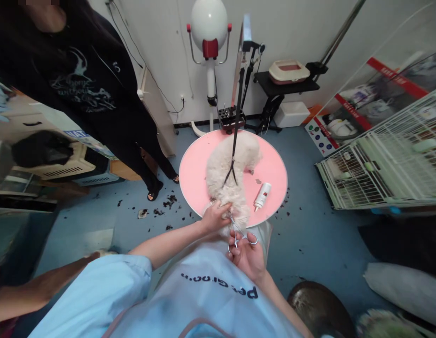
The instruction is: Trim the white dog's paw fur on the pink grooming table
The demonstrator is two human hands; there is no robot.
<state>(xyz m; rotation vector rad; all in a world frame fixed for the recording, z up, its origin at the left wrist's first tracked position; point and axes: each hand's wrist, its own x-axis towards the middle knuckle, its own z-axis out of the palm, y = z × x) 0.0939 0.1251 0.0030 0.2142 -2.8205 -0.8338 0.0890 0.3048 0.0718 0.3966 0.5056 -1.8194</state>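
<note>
A small white fluffy dog (229,174) stands on a round pink table (274,169), tied by a dark strap (235,126) to a pole above. My left hand (215,217) is closed on the fur at the dog's near end. My right hand (249,253) has its fingers through the loops of silver scissors (239,232), whose blades point up into the fur beside my left hand. A white bottle (262,196) lies on the table to the right of the dog.
A person in black (94,89) stands at the left of the table. Dark hair clippings (165,206) lie on the blue floor. A wire cage (387,159) stands at the right. A stand dryer (209,42) and a black stand with a tray (286,80) are behind the table.
</note>
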